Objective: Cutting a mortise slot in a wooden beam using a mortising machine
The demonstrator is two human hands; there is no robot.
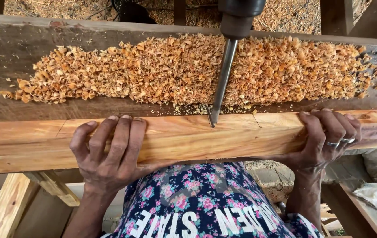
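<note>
- Head view: a pale wooden beam [175,139] lay crosswise along the near edge of the worktop [3,57].
- Left hand [109,154] and right hand [327,136] were well apart, each with fingers curled over the beam's top edge, clamping it.
- A steel bit [222,81] descended from a dark chuck [238,15], its tip touching the beam between the hands.
- Orange wood chips [175,70] were heaped behind the beam, just beside the bit.
- A floral garment [197,198] showed below the beam.

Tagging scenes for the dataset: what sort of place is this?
Most likely a woodworking or carpentry shop. A machine bit comes down onto a pale timber beam that the left hand and right hand steady; wood chips lie heaped behind it, with sawdust beyond.
</note>
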